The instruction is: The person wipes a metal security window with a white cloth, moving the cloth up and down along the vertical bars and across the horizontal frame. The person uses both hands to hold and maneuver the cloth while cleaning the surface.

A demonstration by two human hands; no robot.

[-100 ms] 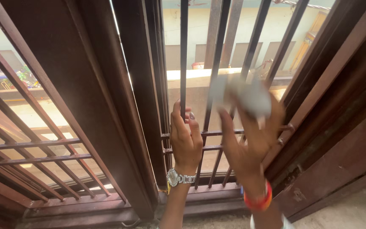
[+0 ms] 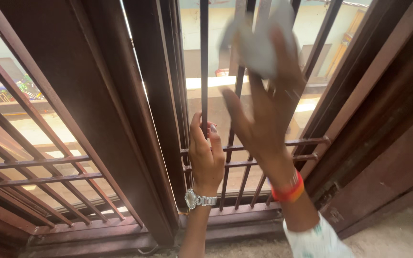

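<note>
Wiping the bars [image 2: 244,95] high up, right hand [image 2: 268,105] grips a cloth [image 2: 259,45]; left hand [image 2: 206,153] clasps one bar [image 2: 204,71], steadying; lower bars probably come next.

Left hand [image 2: 206,160]: bare, with long nails; the nail seen nearest the vertical window bar [image 2: 204,62] is painted a pale, greyish tone. No rings can be made out.

Left wrist: a silver metal wristwatch [image 2: 193,198] is worn, with a round case and a linked bracelet band, set well below the bar.

Right hand [image 2: 266,112]: bare; blurred in the head view, so nails and fine detail cannot be told.

Right wrist: stacked bangles [image 2: 288,190] are worn, red and orange, to the right of the bar.

Right forearm: the cuff of a white sleeve [image 2: 316,241] with small teal-green specks is seen below the bangles.
</note>
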